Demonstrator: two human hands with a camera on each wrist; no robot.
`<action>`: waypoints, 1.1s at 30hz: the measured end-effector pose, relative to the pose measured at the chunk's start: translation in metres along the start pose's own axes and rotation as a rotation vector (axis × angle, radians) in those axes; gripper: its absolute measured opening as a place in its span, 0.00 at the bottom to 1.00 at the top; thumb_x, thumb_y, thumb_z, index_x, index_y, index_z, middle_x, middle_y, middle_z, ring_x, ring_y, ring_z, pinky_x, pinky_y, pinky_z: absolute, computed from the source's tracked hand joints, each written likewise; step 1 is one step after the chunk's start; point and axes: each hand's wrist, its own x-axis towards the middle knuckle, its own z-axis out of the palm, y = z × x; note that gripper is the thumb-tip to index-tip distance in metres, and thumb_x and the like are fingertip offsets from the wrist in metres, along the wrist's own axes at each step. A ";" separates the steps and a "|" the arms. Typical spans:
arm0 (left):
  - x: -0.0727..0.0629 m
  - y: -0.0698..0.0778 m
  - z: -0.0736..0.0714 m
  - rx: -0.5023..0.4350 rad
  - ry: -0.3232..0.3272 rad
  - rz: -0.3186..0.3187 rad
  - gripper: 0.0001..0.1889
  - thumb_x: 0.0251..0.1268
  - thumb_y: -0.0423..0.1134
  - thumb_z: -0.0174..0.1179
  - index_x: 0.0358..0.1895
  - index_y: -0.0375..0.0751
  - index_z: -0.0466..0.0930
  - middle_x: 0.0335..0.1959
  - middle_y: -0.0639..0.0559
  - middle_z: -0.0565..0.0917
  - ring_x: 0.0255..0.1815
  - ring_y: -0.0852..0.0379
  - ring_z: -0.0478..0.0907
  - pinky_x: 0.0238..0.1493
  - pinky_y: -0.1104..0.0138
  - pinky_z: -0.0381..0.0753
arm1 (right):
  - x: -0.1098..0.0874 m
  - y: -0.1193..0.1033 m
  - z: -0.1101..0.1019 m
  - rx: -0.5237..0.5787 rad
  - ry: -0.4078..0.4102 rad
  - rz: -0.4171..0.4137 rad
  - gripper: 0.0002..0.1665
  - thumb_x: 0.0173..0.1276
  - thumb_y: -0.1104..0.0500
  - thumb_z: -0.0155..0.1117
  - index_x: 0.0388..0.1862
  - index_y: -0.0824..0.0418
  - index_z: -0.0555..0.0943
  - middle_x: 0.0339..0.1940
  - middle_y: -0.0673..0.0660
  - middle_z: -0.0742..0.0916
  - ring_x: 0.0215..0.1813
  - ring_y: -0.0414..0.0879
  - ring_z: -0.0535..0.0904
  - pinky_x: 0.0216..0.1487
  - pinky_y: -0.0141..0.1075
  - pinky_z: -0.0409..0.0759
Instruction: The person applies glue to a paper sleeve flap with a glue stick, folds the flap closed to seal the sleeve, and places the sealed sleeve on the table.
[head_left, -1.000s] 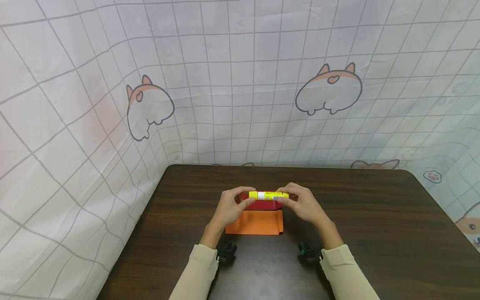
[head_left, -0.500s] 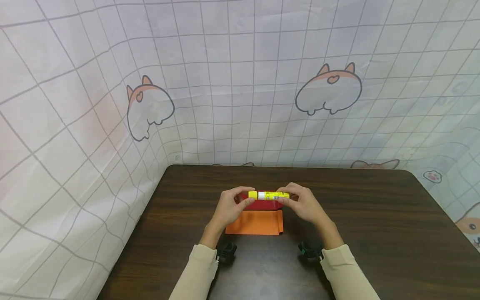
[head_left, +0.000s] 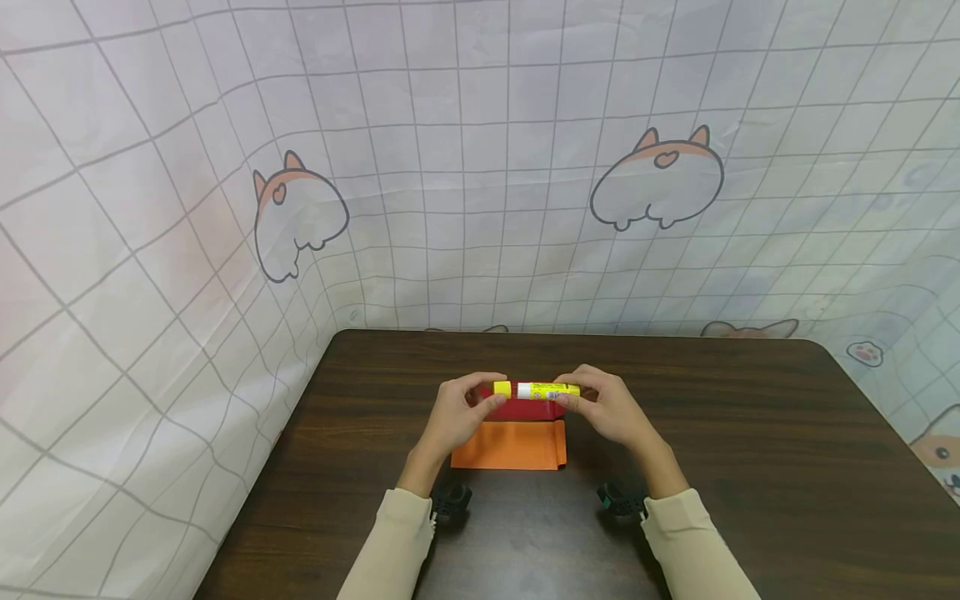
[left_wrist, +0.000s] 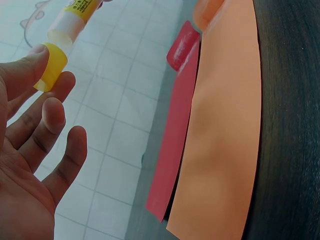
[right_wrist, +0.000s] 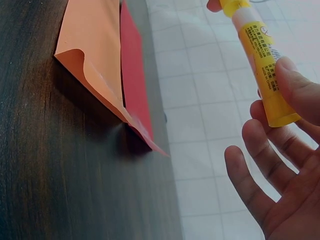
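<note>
A yellow glue stick (head_left: 551,391) with a white collar is held level above the table, in front of the person. My right hand (head_left: 607,408) pinches its yellow body near the right end, between thumb and fingers. The yellow cap (head_left: 502,389) is pinched by my left hand (head_left: 453,414). Between cap and white collar a narrow gap shows in the head view. In the left wrist view the cap (left_wrist: 54,70) sits just off the white end (left_wrist: 66,27). The other fingers of both hands stand loosely spread, touching nothing.
Below the hands lies an orange folded paper (head_left: 506,446) with a raised flap at its right end. Behind it is a red folded paper (head_left: 534,410), partly hidden by the glue stick. Both rest on a dark wooden table (head_left: 750,467). A grid-patterned cloth (head_left: 480,208) surrounds the table.
The cap has moved slightly left with my left hand, away from the glue stick's white collar, and the gap has widened. The right hand has shifted barely; the papers have stayed put.
</note>
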 end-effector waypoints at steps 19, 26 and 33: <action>0.000 -0.001 -0.005 -0.003 0.022 0.004 0.17 0.69 0.45 0.68 0.57 0.46 0.86 0.26 0.47 0.77 0.24 0.56 0.70 0.23 0.71 0.69 | -0.001 0.000 -0.004 -0.012 0.000 0.002 0.13 0.70 0.56 0.71 0.52 0.54 0.87 0.45 0.50 0.86 0.42 0.46 0.79 0.44 0.34 0.82; 0.001 -0.002 -0.008 0.000 0.036 -0.014 0.16 0.68 0.44 0.68 0.57 0.49 0.86 0.27 0.47 0.78 0.25 0.57 0.70 0.24 0.71 0.69 | 0.000 0.001 -0.006 -0.018 0.001 -0.011 0.13 0.70 0.57 0.71 0.52 0.54 0.88 0.44 0.49 0.86 0.41 0.45 0.80 0.43 0.33 0.82; 0.000 -0.004 -0.011 -0.003 0.042 -0.028 0.16 0.68 0.44 0.68 0.57 0.52 0.86 0.27 0.48 0.78 0.26 0.57 0.71 0.25 0.71 0.69 | 0.000 0.002 -0.006 -0.013 0.003 -0.015 0.13 0.69 0.57 0.71 0.51 0.54 0.88 0.44 0.50 0.86 0.40 0.45 0.80 0.43 0.33 0.82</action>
